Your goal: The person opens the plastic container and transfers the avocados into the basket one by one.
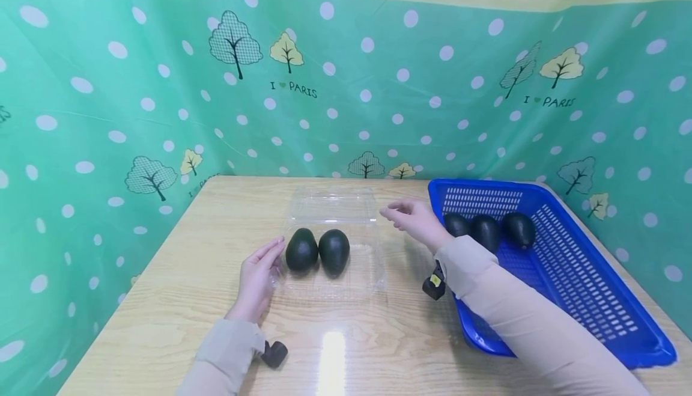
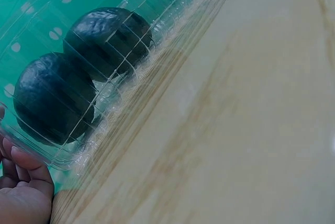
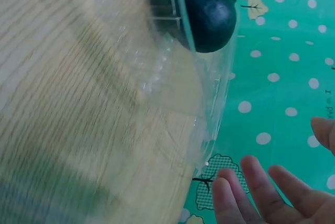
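Observation:
A clear plastic clamshell container [image 1: 367, 270] lies with its lid [image 1: 332, 207] folded back on the table. Two dark avocados, a left one [image 1: 301, 252] and a right one [image 1: 334, 252], sit side by side in its left part. My left hand [image 1: 258, 279] holds the container's left edge; in the left wrist view its curled fingers [image 2: 31, 166] are at the rim. My right hand [image 1: 416, 220] is in the air right of the lid, holding nothing. The right wrist view shows its fingers [image 3: 256, 187] spread apart.
On the right stands a blue plastic basket [image 1: 584, 264] with slotted sides. Several dark avocados [image 1: 519, 229] lie at its far end, partly hidden by my right arm. A green dotted cloth [image 1: 367, 107] hangs behind the wooden table [image 1: 178, 300].

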